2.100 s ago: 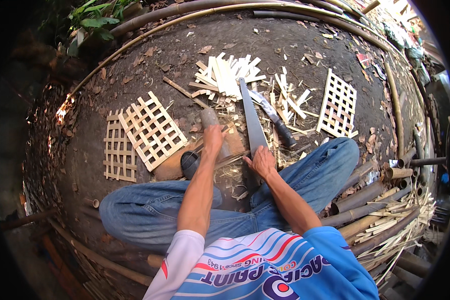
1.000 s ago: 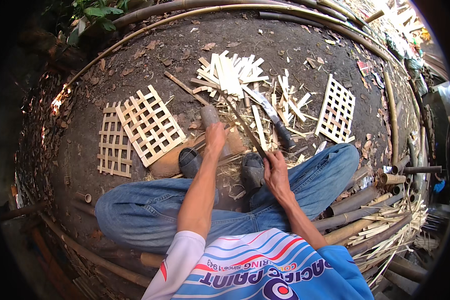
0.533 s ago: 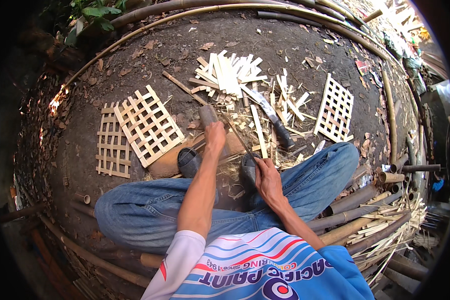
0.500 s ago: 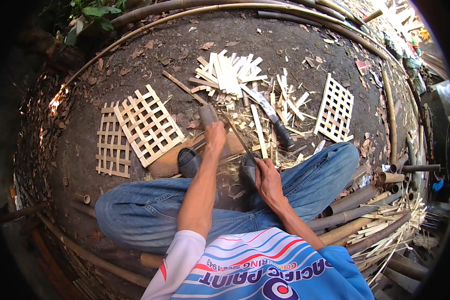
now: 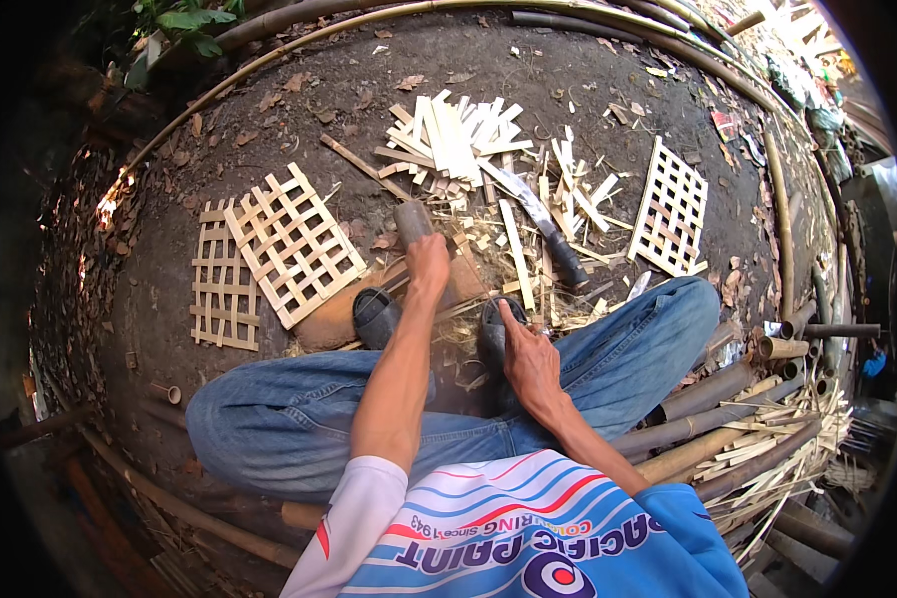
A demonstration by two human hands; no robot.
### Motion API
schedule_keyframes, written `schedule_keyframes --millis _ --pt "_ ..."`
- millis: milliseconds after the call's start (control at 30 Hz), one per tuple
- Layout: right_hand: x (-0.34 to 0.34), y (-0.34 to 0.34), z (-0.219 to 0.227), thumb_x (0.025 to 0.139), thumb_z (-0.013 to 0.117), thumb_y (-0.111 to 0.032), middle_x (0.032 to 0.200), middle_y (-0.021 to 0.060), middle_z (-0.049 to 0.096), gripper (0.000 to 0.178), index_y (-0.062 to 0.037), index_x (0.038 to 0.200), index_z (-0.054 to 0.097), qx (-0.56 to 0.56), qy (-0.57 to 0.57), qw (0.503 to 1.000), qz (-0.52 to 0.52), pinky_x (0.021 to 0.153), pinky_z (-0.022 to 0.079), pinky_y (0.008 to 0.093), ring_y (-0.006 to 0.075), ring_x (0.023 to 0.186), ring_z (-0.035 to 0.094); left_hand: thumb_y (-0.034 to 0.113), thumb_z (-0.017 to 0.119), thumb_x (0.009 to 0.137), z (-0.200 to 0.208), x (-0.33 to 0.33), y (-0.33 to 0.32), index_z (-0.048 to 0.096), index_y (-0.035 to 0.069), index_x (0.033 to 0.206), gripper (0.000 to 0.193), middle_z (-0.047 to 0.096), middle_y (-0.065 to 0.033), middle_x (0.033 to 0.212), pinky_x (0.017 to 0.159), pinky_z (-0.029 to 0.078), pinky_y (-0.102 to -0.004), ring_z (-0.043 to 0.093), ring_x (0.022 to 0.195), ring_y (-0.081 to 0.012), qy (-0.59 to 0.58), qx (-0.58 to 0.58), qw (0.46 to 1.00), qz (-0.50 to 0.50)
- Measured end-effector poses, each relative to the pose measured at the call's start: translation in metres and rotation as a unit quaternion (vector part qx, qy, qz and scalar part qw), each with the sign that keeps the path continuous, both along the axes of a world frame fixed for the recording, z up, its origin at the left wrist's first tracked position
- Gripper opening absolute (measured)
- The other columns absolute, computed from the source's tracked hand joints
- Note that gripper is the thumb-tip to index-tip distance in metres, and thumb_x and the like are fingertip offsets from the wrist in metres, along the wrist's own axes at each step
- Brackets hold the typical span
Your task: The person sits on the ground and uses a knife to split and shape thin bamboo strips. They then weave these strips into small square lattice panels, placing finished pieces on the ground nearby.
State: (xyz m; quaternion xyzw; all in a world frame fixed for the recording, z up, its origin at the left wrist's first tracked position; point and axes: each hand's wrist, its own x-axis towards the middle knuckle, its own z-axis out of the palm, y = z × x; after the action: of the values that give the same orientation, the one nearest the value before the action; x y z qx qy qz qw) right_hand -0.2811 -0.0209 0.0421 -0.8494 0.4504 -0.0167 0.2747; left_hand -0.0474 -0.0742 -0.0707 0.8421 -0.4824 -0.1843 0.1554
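Observation:
My left hand (image 5: pixel 428 264) is closed over a short, thick round piece of wood (image 5: pixel 413 221) between my feet. The fingertips are turned away, so what they grip is hidden. Close to my right knee, my right hand (image 5: pixel 533 361) is closed with its index finger stretched forward along a long thin strip or blade (image 5: pixel 489 294). Seen nearly edge-on, the strip slants up toward the left hand, and I cannot tell whether they touch. A knife with a curved blade and black handle (image 5: pixel 565 261) lies beyond my right foot, near a heap of pale flat slats (image 5: pixel 451 145).
Two woven slat lattices (image 5: pixel 295 246) overlap at left, and another lattice (image 5: pixel 670 207) lies at right. A reddish-brown block (image 5: pixel 327 317) sits by my dark left shoe (image 5: pixel 377 319). Bamboo poles (image 5: pixel 703 396) and split strips are piled at lower right.
My right hand has turned, its index finger now pointing forward. The thin strip appears narrower, seen more edge-on. My left hand has shifted slightly in view with the ground.

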Motion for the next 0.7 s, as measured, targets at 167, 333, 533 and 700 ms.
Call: schedule_keyframes --millis 167,333,533,700 --pt "0.012 0.001 -0.002 0.075 0.052 0.008 0.132 0.0178 0.06 0.084 -0.0186 0.153 0.033 -0.073 -0.038 0.995 0.048 0.074 0.055 0.0461 0.0408 0.083 0.067 0.006 0.052 0.086 -0.005 0.0 -0.001 0.073 -0.002 0.083 0.022 0.07 -0.0264 0.089 0.076 0.057 -0.0485 0.07 0.086 -0.0433 -0.029 -0.006 1.0 0.002" --pt "0.002 0.001 0.006 0.073 0.049 0.011 0.138 0.0219 0.053 0.088 -0.0209 0.154 0.031 0.032 -0.05 0.998 0.022 0.078 0.055 0.0479 0.0431 0.09 0.067 0.006 0.052 0.086 0.002 -0.003 -0.001 0.073 -0.003 0.084 0.023 0.07 -0.0262 0.089 0.076 0.057 -0.0482 0.07 0.086 -0.0428 -0.034 0.008 0.999 -0.001" --pt "0.019 -0.013 -0.014 0.073 0.048 0.012 0.14 0.0235 0.051 0.087 -0.0178 0.153 0.031 0.014 -0.119 0.993 0.019 0.076 0.056 0.0501 0.0444 0.086 0.067 0.003 0.053 0.084 -0.002 -0.003 -0.001 0.072 -0.003 0.083 0.02 0.069 -0.0266 0.088 0.075 0.056 -0.0491 0.069 0.085 -0.044 -0.049 -0.02 0.998 -0.017" --pt "0.012 -0.013 -0.007 0.074 0.049 0.011 0.135 0.0238 0.055 0.082 -0.0129 0.151 0.034 0.017 -0.105 0.994 0.031 0.075 0.055 0.0508 0.0442 0.085 0.067 0.004 0.053 0.084 -0.009 0.003 0.0 0.072 -0.003 0.083 0.02 0.069 -0.0269 0.086 0.074 0.055 -0.0495 0.069 0.084 -0.0438 -0.06 -0.022 0.998 -0.011"
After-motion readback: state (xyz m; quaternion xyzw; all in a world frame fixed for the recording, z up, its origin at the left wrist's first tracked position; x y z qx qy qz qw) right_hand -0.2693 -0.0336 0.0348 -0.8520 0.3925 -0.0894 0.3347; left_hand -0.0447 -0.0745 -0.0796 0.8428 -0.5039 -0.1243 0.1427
